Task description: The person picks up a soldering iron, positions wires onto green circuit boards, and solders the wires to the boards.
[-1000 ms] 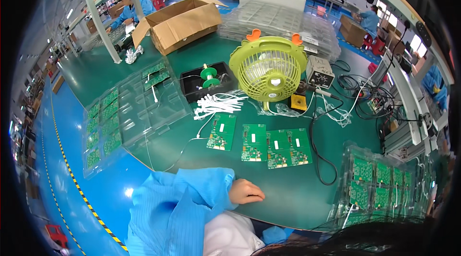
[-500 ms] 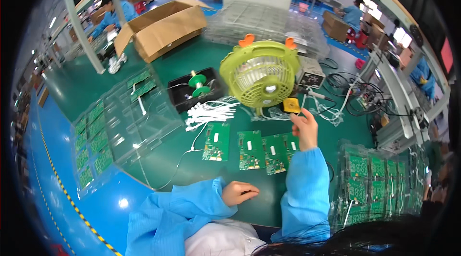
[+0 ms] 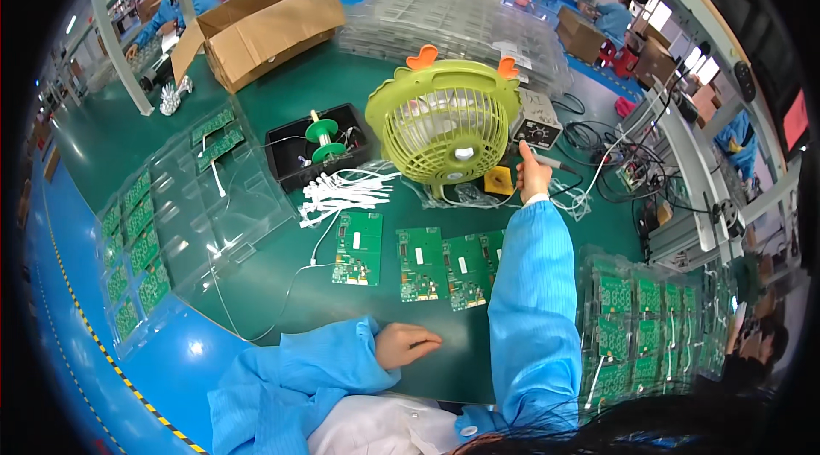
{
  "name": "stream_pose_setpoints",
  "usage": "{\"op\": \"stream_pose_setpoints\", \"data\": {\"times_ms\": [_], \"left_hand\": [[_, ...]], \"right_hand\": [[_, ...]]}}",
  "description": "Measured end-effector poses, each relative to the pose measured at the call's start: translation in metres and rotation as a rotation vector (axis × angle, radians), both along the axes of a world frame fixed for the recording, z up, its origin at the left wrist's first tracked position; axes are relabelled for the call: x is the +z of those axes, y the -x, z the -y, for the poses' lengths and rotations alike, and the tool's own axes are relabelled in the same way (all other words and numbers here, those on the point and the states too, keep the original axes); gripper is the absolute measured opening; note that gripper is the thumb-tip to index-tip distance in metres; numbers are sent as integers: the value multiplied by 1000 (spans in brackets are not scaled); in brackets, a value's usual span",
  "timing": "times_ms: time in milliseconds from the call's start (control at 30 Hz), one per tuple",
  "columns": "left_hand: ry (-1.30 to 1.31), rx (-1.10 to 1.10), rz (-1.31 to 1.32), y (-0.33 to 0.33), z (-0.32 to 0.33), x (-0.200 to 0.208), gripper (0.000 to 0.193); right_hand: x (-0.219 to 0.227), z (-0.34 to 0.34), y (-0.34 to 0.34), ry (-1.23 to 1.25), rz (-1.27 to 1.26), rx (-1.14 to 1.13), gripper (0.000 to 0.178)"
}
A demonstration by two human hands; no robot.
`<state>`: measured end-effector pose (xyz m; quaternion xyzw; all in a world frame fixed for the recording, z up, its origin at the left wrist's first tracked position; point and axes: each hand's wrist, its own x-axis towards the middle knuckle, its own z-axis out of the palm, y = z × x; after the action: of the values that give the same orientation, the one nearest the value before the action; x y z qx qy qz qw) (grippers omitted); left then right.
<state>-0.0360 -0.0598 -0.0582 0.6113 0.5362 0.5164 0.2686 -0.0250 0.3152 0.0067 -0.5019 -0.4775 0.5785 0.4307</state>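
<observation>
My right hand (image 3: 534,177) reaches forward beside the green fan (image 3: 444,126), its fingers closed around the grey handle of a soldering iron (image 3: 550,161). The iron's tip cannot be made out. Just left of this hand sits a yellow sponge holder (image 3: 498,181). My left hand (image 3: 405,346) rests on the table near its front edge, fingers loosely stretched to the right, holding nothing I can see. Beyond it lie several green circuit boards in a row; the leftmost board (image 3: 358,248) has a thin white wire running to it. The rightmost is partly covered by my right sleeve.
White cable leads (image 3: 348,192) lie bundled before a black tray (image 3: 290,153) holding a solder wire spool (image 3: 323,137). Clear plastic trays with boards stand left (image 3: 248,229) and right (image 3: 634,331). A cardboard box (image 3: 272,32), a control unit (image 3: 540,127) and tangled black cables lie farther back.
My right hand has moved forward from above the boards to the soldering iron and closed on its handle. My left hand stays resting on the table. The whole view has shifted slightly.
</observation>
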Motion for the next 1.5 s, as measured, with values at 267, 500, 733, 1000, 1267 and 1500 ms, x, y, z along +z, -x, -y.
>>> {"op": "stream_pose_setpoints", "data": {"times_ms": [267,500,733,1000,1267,1500], "left_hand": [[30,9,23,-5,0,4,11],[-85,-5,-187,-3,-1,-5,11],[121,-8,-7,-3,-13,11,13],[-7,267,-758,15,-38,10,37],[-89,329,-838,0,-52,20,43],[-147,212,-782,-16,-59,-3,37]], "right_hand": [[11,-3,-27,-35,-41,148,25],[11,92,-131,-234,-206,121,30],[-32,155,-180,-151,-435,68,30],[-51,159,-183,-123,-720,118,30],[-53,156,-179,-33,-628,120,32],[-57,149,-180,-23,-627,153,30]]}}
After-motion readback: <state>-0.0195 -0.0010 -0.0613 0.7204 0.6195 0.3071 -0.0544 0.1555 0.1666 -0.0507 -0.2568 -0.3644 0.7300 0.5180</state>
